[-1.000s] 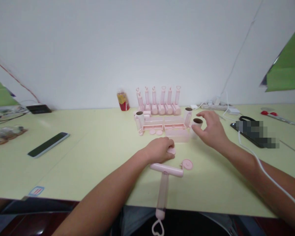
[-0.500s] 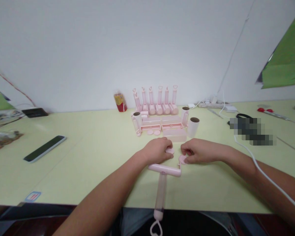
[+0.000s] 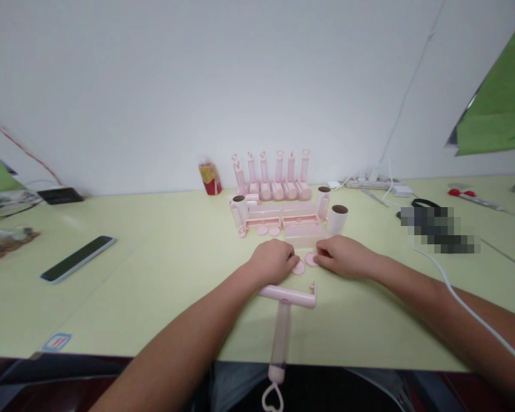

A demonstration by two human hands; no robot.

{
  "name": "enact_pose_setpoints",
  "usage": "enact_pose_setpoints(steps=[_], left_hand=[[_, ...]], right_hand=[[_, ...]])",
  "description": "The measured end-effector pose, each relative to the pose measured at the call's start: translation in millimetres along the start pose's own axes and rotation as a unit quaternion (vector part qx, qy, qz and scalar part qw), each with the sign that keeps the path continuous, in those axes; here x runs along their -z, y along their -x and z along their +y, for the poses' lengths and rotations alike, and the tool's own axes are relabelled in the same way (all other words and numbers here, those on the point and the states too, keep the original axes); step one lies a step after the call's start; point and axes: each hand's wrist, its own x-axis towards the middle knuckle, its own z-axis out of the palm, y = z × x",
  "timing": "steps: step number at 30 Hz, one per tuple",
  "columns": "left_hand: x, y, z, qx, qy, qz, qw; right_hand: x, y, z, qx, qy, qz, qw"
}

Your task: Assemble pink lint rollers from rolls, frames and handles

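A pink T-shaped roller handle (image 3: 285,303) lies on the pale green table (image 3: 163,269), its clear shaft ending in a heart loop past the near edge. Just beyond it lie two small pink round caps, one (image 3: 298,268) by my left hand (image 3: 274,261) and one (image 3: 311,259) by my right hand (image 3: 341,256). Both hands rest curled on the table, fingertips pinched on their caps. Behind them stand a white paper roll (image 3: 337,220) and a group of pink roller parts (image 3: 278,214).
A row of upright pink handles (image 3: 274,177) and a red-yellow packet (image 3: 209,177) stand by the wall. A dark phone (image 3: 78,258) lies left. At right are a power strip (image 3: 371,184), red scissors (image 3: 472,198), a white cable (image 3: 463,300) and a blurred patch.
My right hand came back from the paper roll to the handle's end, took the round cap off it and set it down further back. My left hand slid its cap slightly back too.
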Motion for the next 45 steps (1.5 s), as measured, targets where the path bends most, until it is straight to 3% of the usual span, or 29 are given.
enact_pose_setpoints(steps=[8,11,16,19,22,26,31,33,35,38,43,45], left_hand=[[1.0,0.2,-2.0,0.026,0.002,0.016,1.0],[13.1,7.3,-3.8,-0.015,0.047,0.015,0.999],[29.1,23.2,-1.4,-0.161,0.155,-0.107,0.969],[29.1,27.0,1.1,-0.193,0.171,-0.166,0.952],[29.8,26.7,-0.3,-0.197,0.185,-0.183,0.945],[35.4,23.1,-8.9,-0.142,0.246,-0.131,0.95],[31.1,13.9,-17.4,-0.034,0.294,0.015,0.955],[26.7,10.4,-18.4,-0.017,0.316,0.051,0.947],[24.8,8.5,-19.3,-0.014,0.368,0.066,0.927],[28.6,9.3,-21.5,-0.014,0.494,0.059,0.868],[36.8,13.7,-25.6,-0.006,0.62,-0.056,0.783],[35.5,13.7,-26.4,0.001,0.658,-0.075,0.75]], right_hand=[[-7.5,-3.4,-2.1,-0.033,0.008,0.037,0.999],[-7.5,-3.2,-2.2,-0.039,0.003,0.055,0.998],[-5.9,-1.5,-3.8,-0.019,-0.039,0.098,0.994],[-4.2,-0.5,-5.9,0.001,-0.078,0.114,0.99],[-1.2,0.7,-9.3,0.015,-0.132,0.136,0.982],[4.1,5.0,-17.2,0.028,-0.241,0.134,0.961],[7.9,16.8,-30.9,0.08,-0.336,-0.046,0.937],[9.0,20.8,-34.6,0.092,-0.339,-0.079,0.933],[10.8,22.7,-36.0,0.105,-0.336,-0.073,0.933],[13.9,21.9,-34.6,0.115,-0.354,-0.046,0.927],[15.0,18.3,-29.7,0.133,-0.356,0.017,0.925],[14.2,17.8,-27.7,0.143,-0.348,0.049,0.925]])
